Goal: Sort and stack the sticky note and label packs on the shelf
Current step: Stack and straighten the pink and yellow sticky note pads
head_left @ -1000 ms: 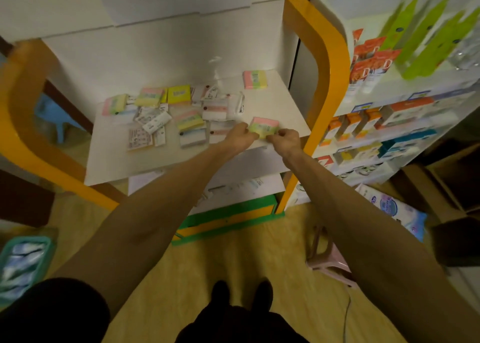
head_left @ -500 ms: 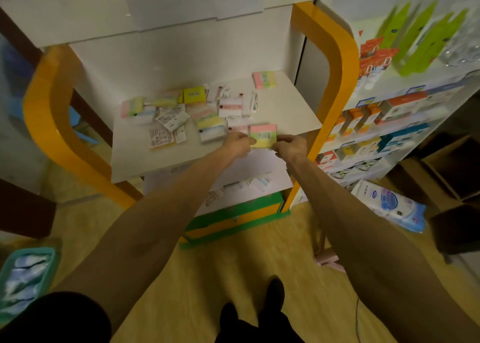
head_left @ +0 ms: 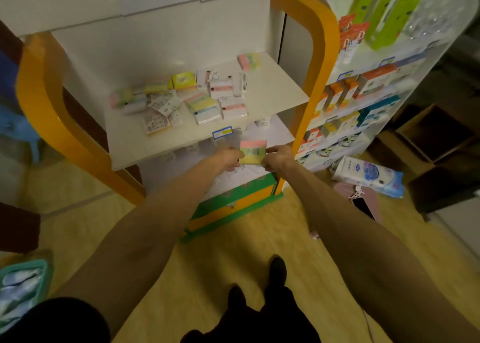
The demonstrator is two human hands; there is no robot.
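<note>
White shelf (head_left: 280, 93) here, framed by curved orange side posts (head_left: 315, 57), and it's carrying a loose scatter of packs. Far back right, a pink-green-yellow sticky note pack (head_left: 249, 61) sits alone. Mid-shelf, a yellow pack (head_left: 184, 80) lies beside white label packs with red print (head_left: 225, 90), and a striped pastel pack (head_left: 201, 101) rests on others. Front left, printed label sheets (head_left: 155, 122) lie flat. A blue price tag (head_left: 222, 132) is on the front edge.

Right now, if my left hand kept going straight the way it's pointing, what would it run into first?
Most likely the shelf's front edge; your left hand already grips the pink-and-yellow pack. Depth is unclear.
</note>
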